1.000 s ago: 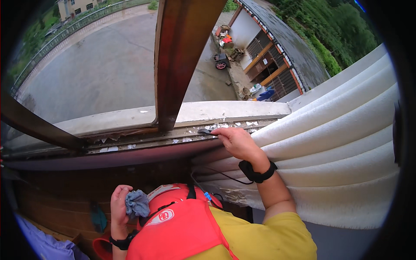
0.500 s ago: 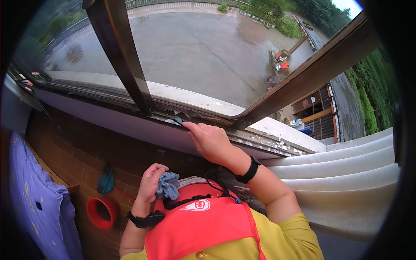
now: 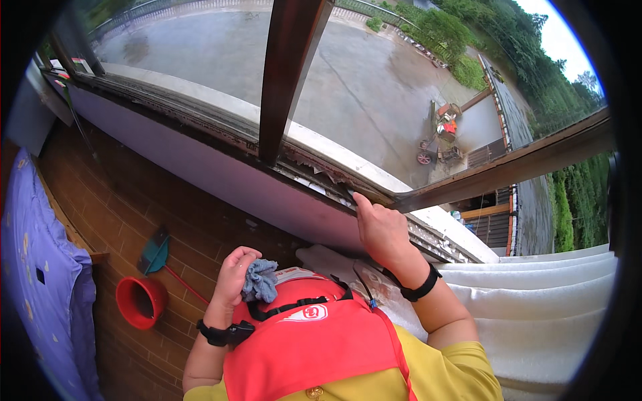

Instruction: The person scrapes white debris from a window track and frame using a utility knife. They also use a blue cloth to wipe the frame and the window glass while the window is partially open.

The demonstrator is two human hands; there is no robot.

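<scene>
My left hand [image 3: 235, 274] is closed round a crumpled blue-grey cloth [image 3: 259, 281], held in front of my red apron [image 3: 314, 347]. At the window, my right hand [image 3: 382, 230] is closed, its index finger stretched along a thin dark tool [image 3: 350, 194]. Only the tool's tip shows, set down in the window track [image 3: 314, 180]; its handle is hidden in my fingers. Flaked white paint and grime line the track on both sides of my hand, under the brown window frame [image 3: 294, 73].
White curtain [image 3: 528, 294] hangs at the right. On the brown floor at the left stand a red bucket [image 3: 142, 303] and a teal dustpan [image 3: 154, 252] with a red handle. A bed with a purple cover [image 3: 43, 267] is at the far left. Outside lies a wet yard [image 3: 361, 87].
My right hand has moved right along the track with the thin tool. The view has shifted, and the left hand still holds the cloth in about the same place.
</scene>
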